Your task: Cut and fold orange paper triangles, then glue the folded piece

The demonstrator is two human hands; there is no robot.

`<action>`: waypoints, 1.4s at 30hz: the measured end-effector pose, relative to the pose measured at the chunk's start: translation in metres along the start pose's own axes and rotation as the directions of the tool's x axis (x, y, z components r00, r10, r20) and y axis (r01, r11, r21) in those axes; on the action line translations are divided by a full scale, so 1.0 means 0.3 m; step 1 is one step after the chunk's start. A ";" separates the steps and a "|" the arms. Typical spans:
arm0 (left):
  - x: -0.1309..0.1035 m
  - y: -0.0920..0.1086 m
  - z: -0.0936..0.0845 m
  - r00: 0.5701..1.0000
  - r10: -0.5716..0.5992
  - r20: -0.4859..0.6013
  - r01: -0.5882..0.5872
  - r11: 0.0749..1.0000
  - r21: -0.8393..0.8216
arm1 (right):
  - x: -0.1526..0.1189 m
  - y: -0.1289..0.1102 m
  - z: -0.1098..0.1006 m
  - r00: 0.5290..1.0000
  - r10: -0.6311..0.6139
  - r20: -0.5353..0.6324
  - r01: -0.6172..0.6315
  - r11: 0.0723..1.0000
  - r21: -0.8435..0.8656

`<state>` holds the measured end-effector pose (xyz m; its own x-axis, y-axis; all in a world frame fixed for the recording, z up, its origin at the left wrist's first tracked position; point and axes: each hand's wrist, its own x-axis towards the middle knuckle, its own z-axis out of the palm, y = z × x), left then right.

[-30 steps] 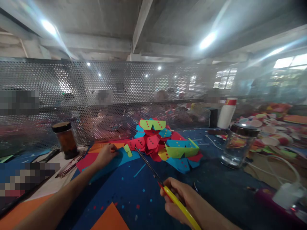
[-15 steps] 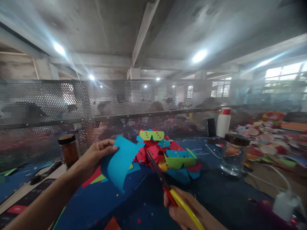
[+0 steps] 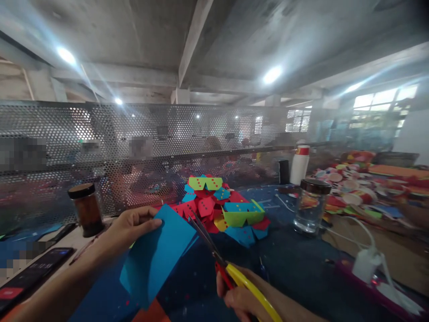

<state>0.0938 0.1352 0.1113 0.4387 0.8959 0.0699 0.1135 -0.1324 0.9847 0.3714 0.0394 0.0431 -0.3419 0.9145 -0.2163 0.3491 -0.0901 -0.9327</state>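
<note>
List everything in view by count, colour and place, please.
Blue paper: at least one, blue, lower centre-left
Scissors: one, yellow-red, lower centre
Cutouts: many, multicoloured, centre table
Orange paper: at least one, orange, bottom
Phone: one, black, lower left
Amber jar: one, amber, left
Clear jar: one, clear, right
Cup stack: one, mainly white, right
Black object: one, black, right
Adapter: one, white, lower right
Paper heap: one, multicoloured, right
Perforated screen: one, grey, background
Ceiling lights: several, white, overhead
Tabletop: one, blue, below
Left hand: one, gripping blue paper
Right hand: one, gripping scissors
</note>
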 end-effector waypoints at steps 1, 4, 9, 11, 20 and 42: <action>-0.003 0.005 0.001 1.000 -0.004 -0.010 0.004 1.000 0.002 | -0.002 -0.002 -0.002 1.000 -0.001 0.010 0.001 1.000 -0.008; -0.006 0.014 0.001 1.000 -0.008 -0.019 0.009 1.000 0.028 | -0.018 -0.019 -0.003 1.000 0.026 -0.009 -0.026 0.998 -0.050; 0.002 -0.006 -0.009 0.999 0.030 0.015 -0.031 0.997 0.073 | -0.052 -0.068 0.003 1.000 0.019 -0.019 -0.022 0.984 -0.180; 0.004 -0.015 -0.014 0.999 0.034 0.022 -0.036 0.997 0.072 | -0.058 -0.082 0.003 1.000 0.014 -0.025 -0.018 0.980 -0.198; -0.003 -0.017 -0.013 0.999 0.042 0.014 -0.043 0.991 0.127 | -0.020 -0.014 0.005 0.995 -0.057 -0.081 0.043 0.985 -0.168; -0.018 -0.003 0.010 0.999 0.040 0.018 -0.043 0.986 0.161 | -0.021 0.056 -0.015 0.985 -0.158 -0.069 0.143 0.971 -0.190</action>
<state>0.0940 0.1293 0.1095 0.4589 0.8821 0.1066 0.2364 -0.2369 0.9423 0.3833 0.0338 0.0300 -0.3320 0.9422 -0.0458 0.4564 0.1179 -0.8819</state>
